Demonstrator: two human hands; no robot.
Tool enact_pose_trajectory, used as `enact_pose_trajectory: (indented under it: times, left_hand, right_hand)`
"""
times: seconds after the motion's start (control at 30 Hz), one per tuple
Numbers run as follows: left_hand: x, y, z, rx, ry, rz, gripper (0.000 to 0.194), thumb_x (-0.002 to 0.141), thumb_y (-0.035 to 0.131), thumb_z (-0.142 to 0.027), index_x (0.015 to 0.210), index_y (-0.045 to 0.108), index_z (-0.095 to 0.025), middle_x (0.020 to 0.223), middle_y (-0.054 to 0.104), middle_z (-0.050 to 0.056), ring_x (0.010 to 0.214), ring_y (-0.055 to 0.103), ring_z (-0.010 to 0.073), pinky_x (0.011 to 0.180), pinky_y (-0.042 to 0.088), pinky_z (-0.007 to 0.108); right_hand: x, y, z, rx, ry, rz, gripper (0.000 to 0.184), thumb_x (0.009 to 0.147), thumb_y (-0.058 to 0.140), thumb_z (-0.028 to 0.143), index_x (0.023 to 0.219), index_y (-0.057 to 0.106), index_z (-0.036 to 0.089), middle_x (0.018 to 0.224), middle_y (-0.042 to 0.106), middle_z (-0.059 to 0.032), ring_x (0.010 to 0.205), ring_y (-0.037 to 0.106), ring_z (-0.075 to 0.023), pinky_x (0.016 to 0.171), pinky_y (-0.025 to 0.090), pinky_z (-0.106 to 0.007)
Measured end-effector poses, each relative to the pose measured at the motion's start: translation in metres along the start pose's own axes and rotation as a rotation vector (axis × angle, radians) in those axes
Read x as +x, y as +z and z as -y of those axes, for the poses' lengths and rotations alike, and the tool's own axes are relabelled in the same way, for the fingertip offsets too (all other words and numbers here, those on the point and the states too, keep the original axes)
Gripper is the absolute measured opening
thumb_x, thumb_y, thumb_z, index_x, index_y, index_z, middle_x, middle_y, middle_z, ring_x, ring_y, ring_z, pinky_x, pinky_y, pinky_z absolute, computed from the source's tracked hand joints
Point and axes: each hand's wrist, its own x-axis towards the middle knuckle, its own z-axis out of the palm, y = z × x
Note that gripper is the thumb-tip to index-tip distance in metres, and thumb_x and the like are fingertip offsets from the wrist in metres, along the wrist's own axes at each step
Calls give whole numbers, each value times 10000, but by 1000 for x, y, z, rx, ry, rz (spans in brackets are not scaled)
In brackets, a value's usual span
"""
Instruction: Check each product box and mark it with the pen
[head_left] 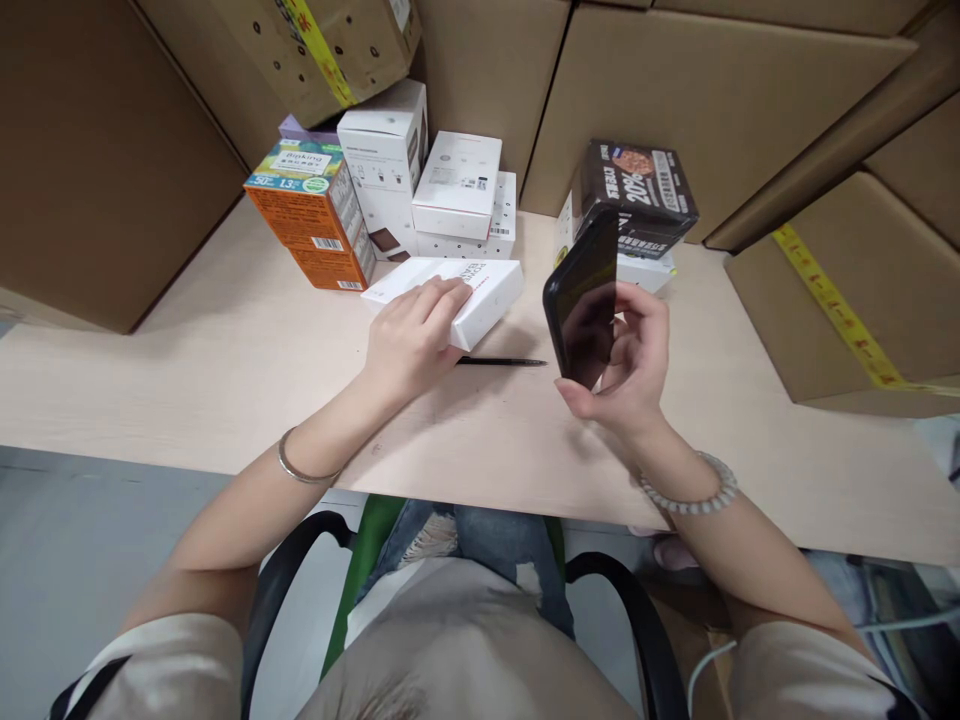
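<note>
My left hand (411, 338) rests on a flat white box (480, 290) lying on the pale wooden table (187, 370), fingers curled over its near end. My right hand (628, 365) holds a black phone (583, 300) upright above the table, its dark screen turned toward me. A thin black pen (501, 361) lies on the table between the two hands, just below the white box.
Behind the white box stand an orange carton (315, 215), a tall white box (384, 160) and stacked white boxes (461, 200). A black box (641, 190) sits on a white one at the right. Large cardboard cartons (712, 100) wall in the table. My chair's arms show below.
</note>
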Motion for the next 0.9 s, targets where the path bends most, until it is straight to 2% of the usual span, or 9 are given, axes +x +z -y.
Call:
enact_pose_trajectory:
  times: [0.2,0.37,0.47,0.57,0.67,0.77,0.83,0.9]
  left_hand:
    - [1,-1,-2,53,15,-36,551,811,584,-86,1352,632,-181,1355,772,116,1180,768,264,949,626,367]
    - [1,0,-2,46,24,-31,592,780,599,-77,1362,627,-180,1360,770,117,1167,769,268,938,623,367]
    - [0,-1,-1,26,16,-39,566,799,611,-99,1358,629,-184,1355,770,116,1177,767,276,941,620,374]
    - [0,-2,-2,5,14,-78,486,875,586,-136,1357,627,-183,1337,776,118,1176,771,278,934,616,379]
    - [-1,-3,-1,-17,0,-85,442,928,547,-137,1359,629,-191,1341,777,114,1227,760,262,977,609,370]
    - [0,-2,-1,5,6,-98,495,855,602,-119,1346,634,-174,1332,781,121,1234,759,272,992,616,374]
    - [1,-1,-2,41,3,-94,524,811,617,-105,1330,641,-173,1317,787,117,1201,771,269,976,625,370]
    - [1,-1,-2,65,0,-87,511,810,618,-109,1314,651,-184,1303,793,111,1181,778,262,966,630,364]
  right_hand:
    - [2,4,7,27,-78,-26,780,840,684,755,1441,464,310,1339,576,-143,1235,644,-349,1014,593,-544]
    - [1,4,9,-21,-66,-10,767,849,678,739,1441,453,305,1338,583,-152,1223,636,-350,1013,590,-541]
    - [3,-1,9,5,-120,13,760,824,737,642,1439,471,283,1292,597,-138,1178,645,-337,1002,587,-535]
    - [8,-8,13,60,-151,214,775,775,815,482,1446,493,266,1290,630,-121,1175,653,-321,1001,586,-509]
    - [11,-14,25,96,-86,583,773,759,838,353,1453,507,275,1352,663,-110,1228,672,-306,1019,584,-470]
    - [9,-11,34,73,20,917,743,768,814,287,1455,532,288,1388,679,-95,1250,686,-299,1024,576,-448]
    - [6,-6,35,27,54,1034,717,773,801,273,1448,557,276,1372,691,-96,1233,689,-303,1028,565,-455]
    - [3,-1,33,-20,50,1071,701,770,798,280,1437,582,250,1326,702,-106,1203,686,-314,1028,556,-474]
